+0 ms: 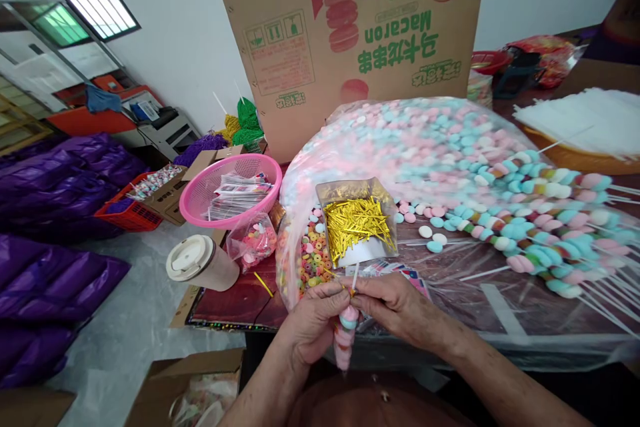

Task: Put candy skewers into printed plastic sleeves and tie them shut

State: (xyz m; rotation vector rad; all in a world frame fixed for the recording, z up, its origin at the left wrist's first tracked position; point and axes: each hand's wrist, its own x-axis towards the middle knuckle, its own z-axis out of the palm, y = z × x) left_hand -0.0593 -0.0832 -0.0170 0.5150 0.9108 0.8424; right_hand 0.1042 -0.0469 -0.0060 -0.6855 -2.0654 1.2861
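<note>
My left hand [314, 323] and my right hand [395, 307] meet at the table's near edge, both closed around the top of a wrapped candy skewer [345, 337] that hangs downward with its white stick pointing up. The fingertips pinch a gold twist tie [350, 291] at the wrap's neck. Just beyond the hands stands a clear box of gold twist ties [356, 221]. A pile of finished pastel candy skewers [545, 227] lies to the right on the plastic-covered table [500, 307].
A big clear bag of pink and blue candies [400, 140] fills the middle, with a bag of ring candies [313, 257] beside it. A pink basket [227, 190], a lidded cup [200, 263] and a Macaron carton [350, 33] stand left and behind. Purple bags [50, 227] cover the floor.
</note>
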